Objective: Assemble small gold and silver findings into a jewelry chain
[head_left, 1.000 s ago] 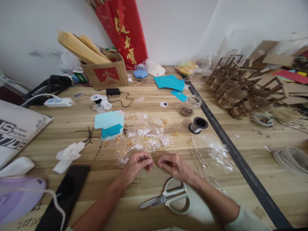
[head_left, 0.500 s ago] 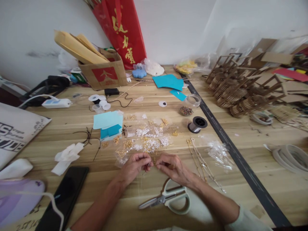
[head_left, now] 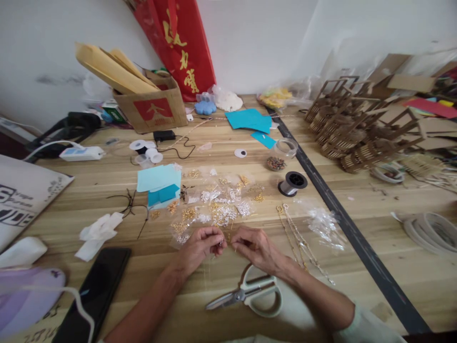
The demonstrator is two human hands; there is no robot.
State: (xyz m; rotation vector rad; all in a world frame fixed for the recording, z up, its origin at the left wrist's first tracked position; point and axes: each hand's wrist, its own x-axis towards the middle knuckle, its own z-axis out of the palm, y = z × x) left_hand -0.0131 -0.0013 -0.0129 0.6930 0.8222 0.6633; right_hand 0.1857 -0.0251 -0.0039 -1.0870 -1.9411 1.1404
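My left hand (head_left: pixel 205 244) is pinched closed on a small beaded piece, with a thin clear thread hanging from it toward the table. Close beside it, my right hand (head_left: pixel 253 245) has thumb and forefinger pressed together; whatever sits between them is too small to make out. Just beyond both hands lie small plastic bags of gold and silver beads and findings (head_left: pixel 224 214). Scissors with pale green handles (head_left: pixel 250 295) rest below the hands, blades pointing left. Gold and silver bead chains (head_left: pixel 300 243) lie to the right of my right hand.
A spool of thin wire (head_left: pixel 293 183) and a bowl of dark beads (head_left: pixel 276 164) stand farther back. Blue cards (head_left: pixel 159 178) lie left of the beads, with a black phone (head_left: pixel 94 290) nearer. Wooden lantern-like frames (head_left: pixel 353 128) crowd the right; a cardboard box (head_left: pixel 150 109) stands behind.
The view has shifted very slightly. Both hands keep nearly the same place and the same pinched shape.
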